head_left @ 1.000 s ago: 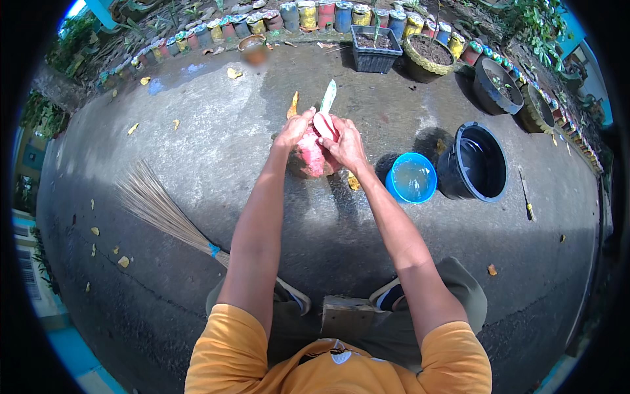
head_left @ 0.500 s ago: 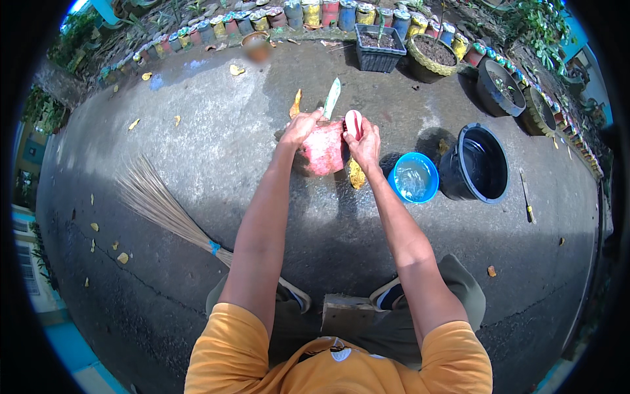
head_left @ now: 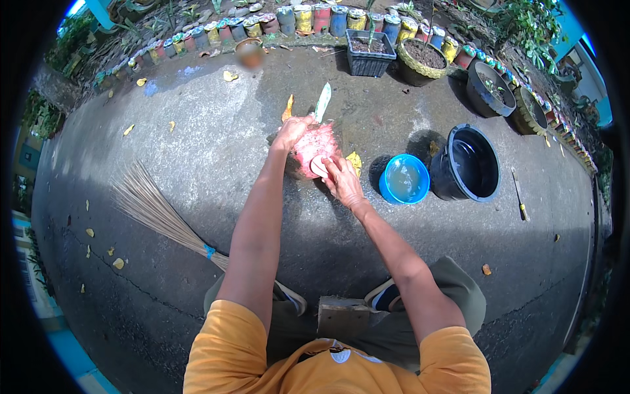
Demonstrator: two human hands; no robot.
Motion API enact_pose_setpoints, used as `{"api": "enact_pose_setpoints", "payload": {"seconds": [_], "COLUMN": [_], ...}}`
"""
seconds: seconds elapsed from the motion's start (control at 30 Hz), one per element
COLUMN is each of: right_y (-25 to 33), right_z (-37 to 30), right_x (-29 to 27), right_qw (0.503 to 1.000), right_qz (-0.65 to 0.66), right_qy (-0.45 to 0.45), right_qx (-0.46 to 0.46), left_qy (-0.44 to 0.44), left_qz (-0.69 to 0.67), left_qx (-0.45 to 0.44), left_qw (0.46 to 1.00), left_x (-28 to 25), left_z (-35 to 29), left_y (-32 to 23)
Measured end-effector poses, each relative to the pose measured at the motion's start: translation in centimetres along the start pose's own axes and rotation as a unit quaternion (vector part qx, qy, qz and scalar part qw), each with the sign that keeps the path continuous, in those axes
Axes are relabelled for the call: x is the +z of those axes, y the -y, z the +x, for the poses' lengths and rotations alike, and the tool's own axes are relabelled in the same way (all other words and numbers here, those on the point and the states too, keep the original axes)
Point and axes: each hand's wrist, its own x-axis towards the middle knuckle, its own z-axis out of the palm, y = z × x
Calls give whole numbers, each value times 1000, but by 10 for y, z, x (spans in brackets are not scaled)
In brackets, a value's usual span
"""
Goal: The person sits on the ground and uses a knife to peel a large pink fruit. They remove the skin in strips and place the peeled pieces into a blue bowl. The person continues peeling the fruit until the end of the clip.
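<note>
The person wears an orange short-sleeved shirt (head_left: 230, 354) with a small white mark at the neckline. Both forearms are bare, with no gloves, watch or rings visible on the left hand (head_left: 292, 131) or right hand (head_left: 342, 182). Below are grey-olive shorts (head_left: 459, 289) and dark, white-edged shoes (head_left: 387, 297).

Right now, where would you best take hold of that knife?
By the handle, hidden inside the left hand. The knife points its pale blade up and away from the person, above the pink fruit, so come from the near, lower side, away from the blade.
</note>
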Motion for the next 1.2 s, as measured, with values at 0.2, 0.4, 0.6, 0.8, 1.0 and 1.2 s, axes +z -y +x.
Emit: {"api": "enact_pose_setpoints", "payload": {"seconds": [0.2,0.4,0.6,0.8,1.0,1.2], "right_y": [12,8,0,-6,-7,15], "right_z": [51,-33,-36,20,31,24], "right_x": [-8,25,24,0,-6,16], "right_qw": [995,998,999,997,936,978], "right_qz": [16,-7,29,10,163,161], "right_qy": [-87,59,6,-8,-187,-64], "right_qx": [42,6,-16,-77,250,119], "left_qy": [18,37,34,14,66,101], "left_qz": [-45,10,60,60,69,31], "left_qx": [-22,-49,0,83,-3,26], "left_qw": [999,998,998,995,995,994], "left_x": [-1,-3,-3,-4,-11,-20], "left_z": [4,9,4,1,3,-4], "left_y": [3,5,6,13,26,19]}}
